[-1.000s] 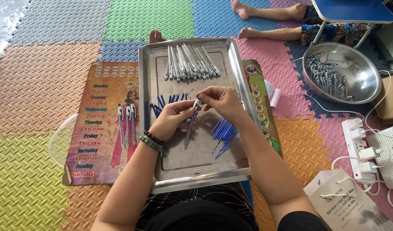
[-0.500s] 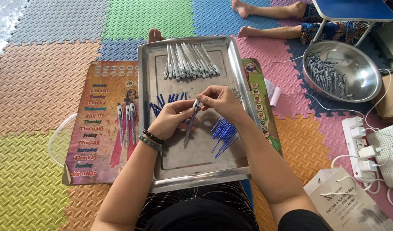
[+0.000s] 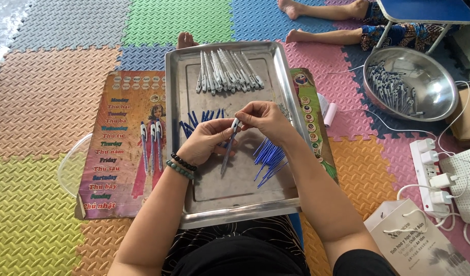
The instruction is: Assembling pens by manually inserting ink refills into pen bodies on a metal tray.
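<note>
Two bare hands meet over a steel tray point(image 3: 194, 204) on the person's lap. Left hand point(image 3: 207, 140) pinches the barrel of a ballpoint pen point(image 3: 229, 148); right hand point(image 3: 263, 118) grips its white top end with fingertips closed. Pen hangs tilted over tray centre. Pile of grey pen barrels point(image 3: 227, 71) at far end of tray, blue refills point(image 3: 270, 158) just right of the hands, dark blue caps point(image 3: 194, 120) left. Three finished pens point(image 3: 151, 140) lie on a printed chart point(image 3: 117, 168) left of tray. Steel bowl point(image 3: 429, 102) of pen parts far right.
</note>
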